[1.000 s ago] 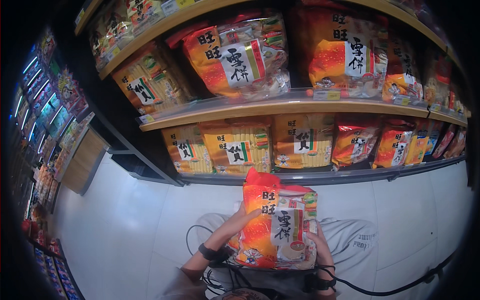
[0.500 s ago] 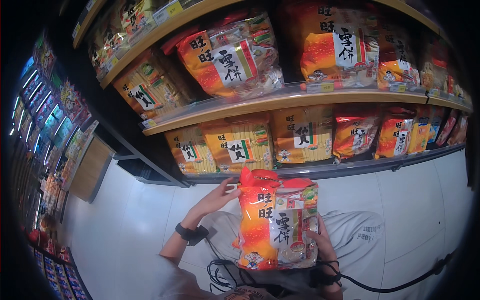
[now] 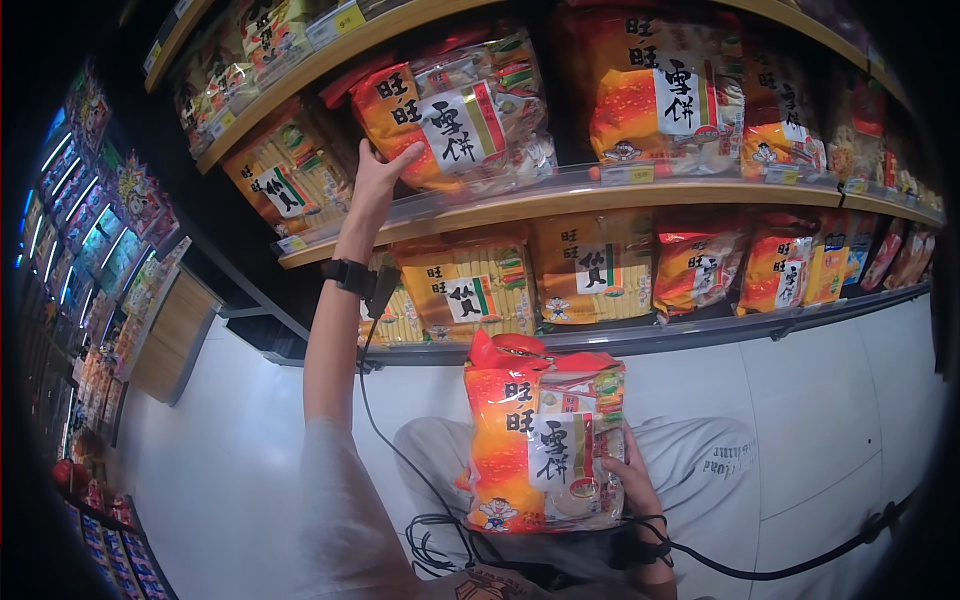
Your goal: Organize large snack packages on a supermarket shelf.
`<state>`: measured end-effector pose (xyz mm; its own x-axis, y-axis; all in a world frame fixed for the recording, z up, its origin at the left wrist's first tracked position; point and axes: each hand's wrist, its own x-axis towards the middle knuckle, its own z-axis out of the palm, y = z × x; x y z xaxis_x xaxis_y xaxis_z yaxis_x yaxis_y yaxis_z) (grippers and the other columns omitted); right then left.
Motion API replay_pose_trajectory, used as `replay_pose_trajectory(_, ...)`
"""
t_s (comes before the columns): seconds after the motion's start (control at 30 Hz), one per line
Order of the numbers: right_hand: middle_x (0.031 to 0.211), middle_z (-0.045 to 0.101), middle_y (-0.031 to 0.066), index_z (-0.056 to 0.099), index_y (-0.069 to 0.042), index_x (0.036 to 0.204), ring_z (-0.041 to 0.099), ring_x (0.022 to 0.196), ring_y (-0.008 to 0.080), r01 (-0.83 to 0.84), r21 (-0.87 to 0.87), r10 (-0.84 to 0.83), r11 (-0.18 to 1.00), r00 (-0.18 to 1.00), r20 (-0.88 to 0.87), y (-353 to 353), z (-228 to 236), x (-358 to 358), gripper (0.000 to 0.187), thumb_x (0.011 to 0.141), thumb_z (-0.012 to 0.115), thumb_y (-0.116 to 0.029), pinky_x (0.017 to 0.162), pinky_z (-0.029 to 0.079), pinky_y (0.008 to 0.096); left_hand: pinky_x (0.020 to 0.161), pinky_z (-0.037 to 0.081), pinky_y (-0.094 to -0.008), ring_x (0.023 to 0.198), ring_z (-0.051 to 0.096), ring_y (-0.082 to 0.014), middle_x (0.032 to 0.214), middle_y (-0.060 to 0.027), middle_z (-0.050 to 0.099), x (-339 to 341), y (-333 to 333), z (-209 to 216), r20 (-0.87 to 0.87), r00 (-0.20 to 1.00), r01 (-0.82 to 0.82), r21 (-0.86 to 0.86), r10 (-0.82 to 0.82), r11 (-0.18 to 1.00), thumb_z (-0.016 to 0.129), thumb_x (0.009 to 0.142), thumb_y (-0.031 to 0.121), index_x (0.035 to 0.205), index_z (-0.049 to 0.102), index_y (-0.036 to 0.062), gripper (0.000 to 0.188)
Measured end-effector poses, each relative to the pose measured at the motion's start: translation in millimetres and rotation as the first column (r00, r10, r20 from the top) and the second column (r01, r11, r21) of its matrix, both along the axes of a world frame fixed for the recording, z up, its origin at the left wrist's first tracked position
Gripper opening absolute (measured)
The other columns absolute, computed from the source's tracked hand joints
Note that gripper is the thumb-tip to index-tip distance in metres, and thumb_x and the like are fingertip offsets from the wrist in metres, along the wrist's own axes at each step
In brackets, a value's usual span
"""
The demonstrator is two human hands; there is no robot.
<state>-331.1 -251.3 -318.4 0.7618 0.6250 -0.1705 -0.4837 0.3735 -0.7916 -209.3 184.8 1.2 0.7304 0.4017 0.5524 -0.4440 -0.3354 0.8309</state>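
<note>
In my lap an orange and red bag of rice crackers [image 3: 500,430] with a clear side stands upright, its red top crumpled. My right hand [image 3: 635,475] is closed on the bag's right side, thumb across the front. My left arm stretches up to the shelf. There my left hand [image 3: 382,180], thumb and fingers spread, is at the lower left edge of a similar big bag of rice crackers [image 3: 510,125], which leans on the middle shelf. Whether the fingertips press on that bag, I cannot tell.
The middle shelf's wooden edge [image 3: 480,218] runs below my left hand. On the lowest shelf stand yellow snack bags [image 3: 470,290] and smaller orange bags [image 3: 700,270]. A black cable [image 3: 780,578] crosses my lap. Pale floor tiles [image 3: 250,400] lie around my crossed legs.
My left hand has left the side of the bag in my lap and risen to the big bag on the middle shelf. My right hand still holds the lap bag.
</note>
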Motion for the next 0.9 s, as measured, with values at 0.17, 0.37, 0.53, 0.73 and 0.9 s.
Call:
replay_pose_trajectory(0.17, 0.137, 0.036, 0.0135, 0.007, -0.001, 0.145, 0.041, 0.123, 0.0199, -0.018, 0.002, 0.018, 1.000, 1.000, 0.006, 0.8, 7.0, 2.7, 0.090, 0.076, 0.065, -0.003, 0.102, 0.032, 0.0311, 0.077, 0.047, -0.0257, 0.088, 0.060, -0.0123, 0.097, -0.0046, 0.064, 20.0, 3.2, -1.2, -0.067, 0.998, 0.019, 0.052, -0.016, 0.998, 0.077, 0.073, 0.014, 0.105, 0.057, -0.0001, 0.041)
replay_pose_trajectory(0.37, 0.136, 0.038, 0.0125, 0.007, -0.002, 0.144, 0.042, 0.121, 0.0195, -0.025, 0.032, 0.026, 0.999, 1.000, -0.004, 4.4, -5.9, 5.4, 0.088, 0.078, 0.064, -0.001, 0.102, 0.033, 0.0315, 0.068, 0.049, -0.0277, 0.081, 0.062, -0.0165, 0.094, -0.0125, 0.065, 73.6, 52.2, -13.5, -0.161, 0.955, -0.255, -0.017, 0.250, 0.967, 0.072, 0.071, 0.006, 0.094, 0.063, -0.0081, 0.028)
replay_pose_trajectory(0.53, 0.136, 0.037, 0.0119, 0.007, -0.003, 0.145, 0.042, 0.120, 0.0188, -0.057, 0.052, 0.059, 0.997, 0.997, -0.039, 2.6, 7.1, 8.6, 0.086, 0.079, 0.061, 0.002, 0.101, 0.034, 0.0314, 0.095, 0.043, -0.0351, 0.109, 0.052, -0.0223, 0.120, -0.0080, 0.055, 113.4, 42.6, -6.7, -0.130, 0.981, 0.151, 0.048, -0.144, 0.987, 0.073, 0.078, 0.013, 0.123, 0.049, 0.0025, 0.052)
replay_pose_trajectory(0.73, 0.136, 0.037, 0.0119, 0.007, -0.002, 0.145, 0.042, 0.120, 0.0188, -0.029, 0.032, 0.029, 0.999, 1.000, 0.005, 2.5, -4.5, 9.2, 0.085, 0.079, 0.061, 0.000, 0.101, 0.033, 0.0309, 0.096, 0.042, -0.0347, 0.110, 0.052, -0.0229, 0.121, -0.0087, 0.055, 119.5, 30.2, -1.3, -0.146, 0.966, 0.222, 0.053, -0.212, 0.974, 0.073, 0.078, 0.013, 0.123, 0.050, 0.0021, 0.052)
replay_pose_trajectory(0.9, 0.139, 0.034, 0.0117, 0.007, -0.002, 0.145, 0.039, 0.123, 0.0191, -0.027, -0.001, 0.027, 1.000, 1.000, 0.014, 0.4, -7.2, 8.1, 0.085, 0.079, 0.062, -0.001, 0.103, 0.031, 0.0307, 0.096, 0.043, -0.0337, 0.110, 0.052, -0.0227, 0.121, -0.0089, 0.055, 102.3, 16.8, 2.5, -0.149, 0.963, 0.232, 0.027, -0.226, 0.972, 0.072, 0.078, 0.012, 0.123, 0.049, -0.0001, 0.053)
